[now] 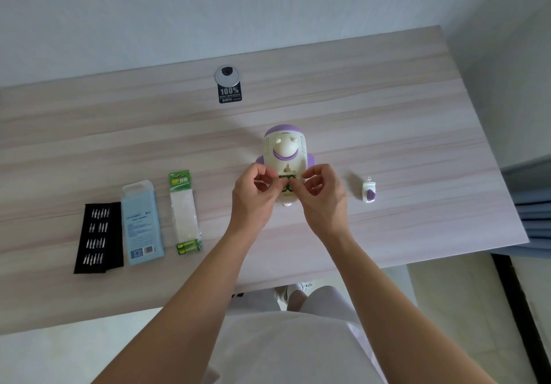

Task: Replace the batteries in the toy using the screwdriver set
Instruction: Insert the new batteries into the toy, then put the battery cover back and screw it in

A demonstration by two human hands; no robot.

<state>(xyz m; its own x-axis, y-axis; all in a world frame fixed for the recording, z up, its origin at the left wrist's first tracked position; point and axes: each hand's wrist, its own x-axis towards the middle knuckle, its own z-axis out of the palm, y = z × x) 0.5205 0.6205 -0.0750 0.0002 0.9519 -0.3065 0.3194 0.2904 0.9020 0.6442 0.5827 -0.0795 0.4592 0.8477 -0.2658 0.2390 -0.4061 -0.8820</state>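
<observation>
The toy (284, 157) lies flat near the middle of the table (387, 100), its battery bay open toward the person. The left hand (256, 192) and right hand (323, 192) both have their fingers (293, 185) curled in, tips pinching the green batteries (286, 181) in the bay from either side. From where I stand the risks look small but real. A cell could go in the wrong way round, since I can't make out any polarity marks. A spring contact might flick one out across the smooth table. The rounded toy may rock under the pressing, as nothing else steadies it. The pack (185, 210) to the left holds matching green cells, so old and new could get mixed. The cover (369, 191) lies well apart on the right, easy to knock off.
</observation>
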